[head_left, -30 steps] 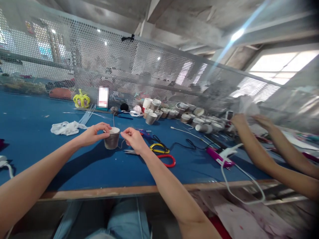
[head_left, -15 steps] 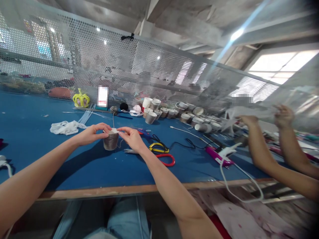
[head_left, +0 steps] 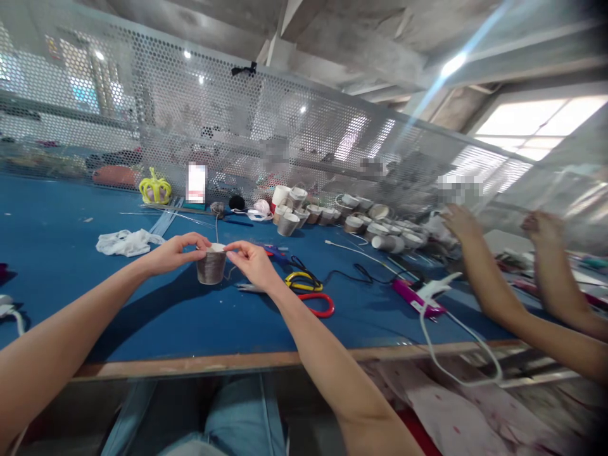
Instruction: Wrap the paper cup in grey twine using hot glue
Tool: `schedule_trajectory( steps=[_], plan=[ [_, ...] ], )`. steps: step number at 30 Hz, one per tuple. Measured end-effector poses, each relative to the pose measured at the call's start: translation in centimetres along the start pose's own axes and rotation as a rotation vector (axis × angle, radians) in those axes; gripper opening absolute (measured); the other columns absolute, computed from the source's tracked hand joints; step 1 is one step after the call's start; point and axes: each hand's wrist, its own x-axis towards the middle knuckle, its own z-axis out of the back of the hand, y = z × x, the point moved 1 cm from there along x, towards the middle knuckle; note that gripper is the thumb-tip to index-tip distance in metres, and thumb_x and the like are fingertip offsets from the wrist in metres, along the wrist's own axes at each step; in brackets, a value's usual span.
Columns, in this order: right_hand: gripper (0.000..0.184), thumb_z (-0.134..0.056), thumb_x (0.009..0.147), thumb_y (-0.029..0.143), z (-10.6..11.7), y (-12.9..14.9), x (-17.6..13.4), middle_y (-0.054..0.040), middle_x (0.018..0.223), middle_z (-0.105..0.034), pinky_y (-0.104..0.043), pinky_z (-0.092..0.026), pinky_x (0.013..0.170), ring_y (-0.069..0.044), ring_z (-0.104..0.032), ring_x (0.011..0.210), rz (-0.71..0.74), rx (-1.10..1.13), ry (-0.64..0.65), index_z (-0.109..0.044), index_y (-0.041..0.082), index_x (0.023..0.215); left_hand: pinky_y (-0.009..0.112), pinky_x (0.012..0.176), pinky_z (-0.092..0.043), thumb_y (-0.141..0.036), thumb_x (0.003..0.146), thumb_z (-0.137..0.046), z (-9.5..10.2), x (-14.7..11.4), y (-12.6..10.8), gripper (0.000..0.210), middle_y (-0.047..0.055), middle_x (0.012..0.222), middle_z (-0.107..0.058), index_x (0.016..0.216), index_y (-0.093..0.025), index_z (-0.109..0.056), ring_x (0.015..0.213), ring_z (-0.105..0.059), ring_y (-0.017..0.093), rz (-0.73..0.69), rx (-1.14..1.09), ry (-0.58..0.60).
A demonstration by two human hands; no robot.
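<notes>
Between my hands is a small grey-brown cup (head_left: pixel 211 268) with a white inside, upright at the blue table top. My left hand (head_left: pixel 187 249) grips its rim from the left, thumb and fingers closed on the edge. On the opposite side, my right hand (head_left: pixel 247 258) pinches the rim. A grey cord runs from behind the cup to a small ball of grey yarn (head_left: pixel 217 208). Red-handled scissors (head_left: pixel 319 305) and a yellow-handled tool (head_left: pixel 300 282) lie by my right forearm.
Several similar cups (head_left: pixel 287 224) stand along the perforated metal screen (head_left: pixel 304 145). A purple glue gun (head_left: pixel 412 297) with a white cable lies to the right, near a co-worker's forearms (head_left: pixel 494 285). White cloth (head_left: pixel 127 242) lies at left, a yellow woven item (head_left: pixel 155 189) behind.
My hands and the cup have hardly moved. At the right, the co-worker's hands have shifted, and the pale sheet seen between them before no longer shows stretched there.
</notes>
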Motion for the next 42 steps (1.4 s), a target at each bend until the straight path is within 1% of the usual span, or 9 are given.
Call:
schedule_trajectory(
  steps=[6, 13, 15, 19, 21, 27, 31, 38, 42],
  plan=[
    [0.026, -0.049, 0.075, 0.027, 0.0, 0.0, 0.3, 0.0085, 0.043, -0.029, -0.02, -0.022, 0.042, -0.006, -0.026, 0.041, -0.033, -0.025, 0.028, -0.059, 0.013, 0.094, 0.035, 0.094, -0.033, -0.035, 0.075, -0.046, 0.0, 0.0, -0.2, 0.018, 0.007, 0.103, -0.056, 0.075, -0.018, -0.052, 0.108, -0.046, 0.019, -0.007, -0.021, 0.017],
    [0.02, -0.049, 0.075, 0.025, -0.3, -0.1, 0.4, 0.0085, 0.041, -0.031, -0.02, -0.022, 0.042, -0.006, -0.028, 0.04, -0.074, -0.026, 0.044, -0.06, 0.014, 0.087, 0.033, 0.094, -0.033, -0.036, 0.076, -0.045, 0.0, 0.0, -0.3, 0.02, 0.008, 0.103, -0.056, 0.075, -0.017, -0.053, 0.108, -0.046, 0.019, 0.011, -0.002, 0.008],
    [0.019, -0.049, 0.075, 0.025, -0.3, -0.2, 0.4, 0.0085, 0.041, -0.031, -0.02, -0.022, 0.042, -0.006, -0.028, 0.039, -0.076, -0.018, 0.043, -0.06, 0.014, 0.087, 0.032, 0.092, -0.034, -0.037, 0.075, -0.046, 0.0, -0.1, -0.3, 0.021, 0.007, 0.102, -0.057, 0.08, -0.017, -0.053, 0.107, -0.046, 0.019, 0.016, -0.003, -0.004],
    [0.019, -0.049, 0.075, 0.026, -0.3, -0.3, 0.4, 0.0085, 0.041, -0.031, -0.02, -0.021, 0.042, -0.006, -0.028, 0.039, -0.084, -0.001, 0.037, -0.059, 0.014, 0.087, 0.033, 0.089, -0.037, -0.04, 0.072, -0.05, -0.2, -0.1, -0.4, 0.034, 0.008, 0.104, -0.057, 0.096, -0.017, -0.051, 0.104, -0.049, 0.02, 0.057, 0.02, -0.035],
    [0.02, -0.049, 0.075, 0.027, -0.4, -0.3, 0.4, 0.0086, 0.041, -0.03, -0.02, -0.021, 0.041, -0.006, -0.027, 0.039, -0.085, 0.007, 0.035, -0.059, 0.014, 0.086, 0.033, 0.088, -0.038, -0.041, 0.072, -0.05, -0.5, -0.1, -0.6, 0.036, 0.008, 0.105, -0.057, 0.099, -0.017, -0.051, 0.102, -0.05, 0.021, 0.064, 0.046, -0.049],
    [0.02, -0.05, 0.075, 0.027, -0.8, 0.2, 0.4, 0.0088, 0.04, -0.029, -0.02, -0.02, 0.041, -0.006, -0.025, 0.038, -0.087, 0.014, 0.045, -0.059, 0.014, 0.087, 0.034, 0.087, -0.039, -0.039, 0.075, -0.043, -1.4, 0.2, -1.2, 0.028, 0.009, 0.097, -0.06, 0.084, -0.015, -0.053, 0.1, -0.052, 0.021, 0.048, 0.039, -0.166],
    [0.02, -0.049, 0.075, 0.025, -1.0, 0.3, 0.4, 0.0088, 0.04, -0.029, -0.02, -0.02, 0.041, -0.005, -0.025, 0.038, -0.093, 0.006, 0.031, -0.06, 0.013, 0.086, 0.035, 0.087, -0.038, -0.038, 0.076, -0.04, -1.6, 0.3, -1.1, 0.026, 0.01, 0.094, -0.061, 0.076, -0.015, -0.053, 0.1, -0.052, 0.022, 0.056, 0.038, -0.201],
    [0.02, -0.049, 0.075, 0.025, -1.0, 0.4, 0.4, 0.0086, 0.041, -0.029, -0.019, -0.02, 0.041, -0.005, -0.025, 0.039, -0.087, -0.021, 0.031, -0.06, 0.014, 0.087, 0.035, 0.086, -0.039, -0.037, 0.074, -0.041, -1.4, 0.2, -1.4, 0.023, 0.008, 0.092, -0.062, 0.072, -0.017, -0.05, 0.1, -0.052, 0.022, 0.103, 0.035, -0.181],
    [0.019, -0.049, 0.075, 0.025, -1.0, 0.6, 0.4, 0.0082, 0.043, -0.029, -0.019, -0.02, 0.041, -0.005, -0.024, 0.041, -0.078, -0.024, 0.025, -0.06, 0.014, 0.086, 0.035, 0.086, -0.039, -0.038, 0.075, -0.039, -1.3, 0.2, -1.5, 0.024, 0.008, 0.092, -0.062, 0.073, -0.017, -0.05, 0.099, -0.052, 0.022, 0.097, 0.057, -0.156]
  ],
)
